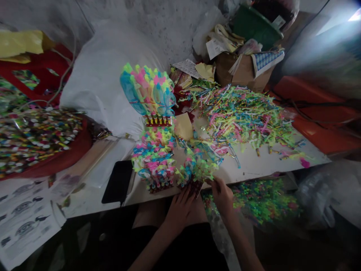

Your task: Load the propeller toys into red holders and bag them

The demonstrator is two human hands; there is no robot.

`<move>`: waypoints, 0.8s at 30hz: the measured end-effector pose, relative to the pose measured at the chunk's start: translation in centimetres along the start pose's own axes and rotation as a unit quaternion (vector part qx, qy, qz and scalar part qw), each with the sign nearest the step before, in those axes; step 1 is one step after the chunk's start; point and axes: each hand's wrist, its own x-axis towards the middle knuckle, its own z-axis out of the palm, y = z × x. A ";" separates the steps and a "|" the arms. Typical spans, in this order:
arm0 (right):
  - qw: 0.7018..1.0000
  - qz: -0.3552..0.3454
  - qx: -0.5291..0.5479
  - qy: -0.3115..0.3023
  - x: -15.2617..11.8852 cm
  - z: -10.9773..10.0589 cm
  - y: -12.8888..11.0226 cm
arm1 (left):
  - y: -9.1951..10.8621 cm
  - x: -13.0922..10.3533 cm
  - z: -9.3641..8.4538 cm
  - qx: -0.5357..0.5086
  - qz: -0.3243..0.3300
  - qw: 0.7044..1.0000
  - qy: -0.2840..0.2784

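Observation:
My left hand [180, 207] lies at the table's front edge, its fingers stretched flat over a dark red slotted holder [196, 187]. Bright plastic pieces [201, 162] in green, blue and yellow crowd behind and above that holder. Just to the right, my right hand [222, 195] has thumb and fingers pinched together beside these pieces; whatever is between the fingertips is too small to name. Left of my hands stand filled holders [155, 162] packed with pink, yellow and blue pieces. Another filled holder [158, 120] rests at the top of this group.
Loose coloured pieces [245, 116] are heaped on the right of the table. A black phone [117, 182] lies left, near a red basin [81, 145] full of small parts. Behind are a white sack [101, 82] and a cardboard box [239, 69]. Below right sits a bag of pieces [262, 199].

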 end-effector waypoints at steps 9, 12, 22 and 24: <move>0.997 -0.030 -0.003 -0.072 1.6 -0.3 -1.0 | 0.4 0.5 -1.4 -0.106 -0.026 0.994 -0.005; 0.996 -0.020 -0.015 -0.086 2.3 -0.1 -1.3 | 1.0 1.3 -3.2 -0.180 -0.067 0.981 0.010; 0.993 -0.057 -0.095 -0.050 3.0 0.3 -2.5 | 1.6 2.8 -4.3 -0.100 -0.142 0.985 -0.014; 0.991 -0.064 -0.104 -0.049 3.3 0.3 -2.6 | 1.7 3.0 -4.4 -0.100 -0.143 0.984 -0.022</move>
